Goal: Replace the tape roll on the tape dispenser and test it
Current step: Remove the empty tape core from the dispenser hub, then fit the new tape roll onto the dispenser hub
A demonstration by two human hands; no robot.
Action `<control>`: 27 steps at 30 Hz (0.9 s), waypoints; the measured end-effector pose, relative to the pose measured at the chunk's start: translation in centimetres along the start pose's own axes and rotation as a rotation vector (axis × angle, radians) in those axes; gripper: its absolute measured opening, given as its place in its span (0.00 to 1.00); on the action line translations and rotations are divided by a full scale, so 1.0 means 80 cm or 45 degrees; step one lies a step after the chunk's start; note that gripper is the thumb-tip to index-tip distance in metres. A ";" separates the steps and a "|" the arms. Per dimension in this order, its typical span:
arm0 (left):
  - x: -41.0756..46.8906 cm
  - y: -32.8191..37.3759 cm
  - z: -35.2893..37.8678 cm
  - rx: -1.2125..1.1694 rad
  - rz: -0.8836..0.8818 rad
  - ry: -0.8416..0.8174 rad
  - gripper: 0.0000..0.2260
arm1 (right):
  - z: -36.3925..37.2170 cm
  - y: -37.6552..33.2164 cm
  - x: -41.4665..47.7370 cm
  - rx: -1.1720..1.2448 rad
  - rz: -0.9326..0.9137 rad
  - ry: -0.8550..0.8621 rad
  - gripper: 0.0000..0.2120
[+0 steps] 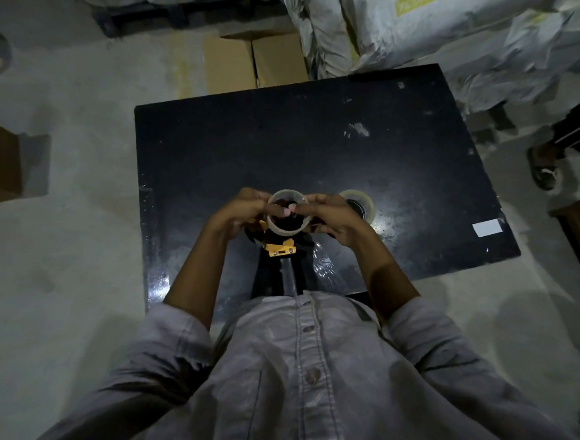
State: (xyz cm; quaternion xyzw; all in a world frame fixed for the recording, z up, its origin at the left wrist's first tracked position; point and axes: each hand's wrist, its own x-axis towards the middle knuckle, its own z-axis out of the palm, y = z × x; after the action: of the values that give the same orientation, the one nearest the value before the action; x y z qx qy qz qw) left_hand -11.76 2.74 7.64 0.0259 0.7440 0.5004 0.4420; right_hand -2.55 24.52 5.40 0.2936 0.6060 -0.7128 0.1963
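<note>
A thin, nearly bare tape core [286,229] is held just above the yellow-and-black tape dispenser [279,251], which lies on the black table [318,144] with its dark handle pointing toward me. My left hand [246,211] grips the core's left side. My right hand [332,218] holds its right side, with a thumb reaching into the ring. A fuller clear tape roll [360,204] lies flat on the table just right of my right hand. The dispenser's front is hidden under my hands.
A white label [487,227] sticks near the table's right edge. Cardboard boxes [255,63] and large wrapped sacks [423,36] stand behind the table. Another person's sandalled foot [545,172] is at the right. A brown box [2,164] sits on the floor at left.
</note>
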 end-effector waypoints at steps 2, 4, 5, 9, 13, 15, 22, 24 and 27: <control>-0.002 -0.007 -0.002 -0.150 0.027 -0.053 0.16 | -0.007 0.000 -0.008 0.030 0.001 -0.040 0.24; -0.005 -0.009 0.000 -0.284 0.065 -0.062 0.18 | -0.016 -0.003 -0.018 0.047 -0.012 -0.025 0.24; -0.007 -0.009 0.004 -0.303 0.088 -0.032 0.20 | -0.022 -0.001 -0.022 0.057 -0.020 0.009 0.23; -0.003 -0.015 0.019 -0.150 0.213 0.267 0.21 | -0.054 0.005 -0.034 0.189 -0.132 0.255 0.23; -0.001 -0.028 0.030 -0.080 0.330 0.411 0.17 | -0.107 0.022 -0.040 0.393 -0.260 0.531 0.22; -0.004 -0.029 0.040 -0.063 0.351 0.469 0.14 | -0.135 0.033 -0.039 0.423 -0.264 0.692 0.17; 0.002 -0.055 0.070 0.041 0.386 0.580 0.09 | -0.189 0.107 -0.029 0.448 -0.083 1.167 0.09; 0.002 -0.057 0.072 0.067 0.408 0.572 0.08 | -0.191 0.127 -0.022 0.448 0.020 1.213 0.09; 0.004 -0.056 0.076 0.078 0.432 0.562 0.08 | -0.189 0.146 -0.013 0.458 0.121 1.175 0.10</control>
State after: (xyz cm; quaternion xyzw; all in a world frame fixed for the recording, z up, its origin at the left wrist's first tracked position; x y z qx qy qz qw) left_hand -6.00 5.07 3.36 0.0540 0.8221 0.5381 0.1781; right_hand 8.41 37.04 -4.08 0.6351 0.4829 -0.5920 -0.1140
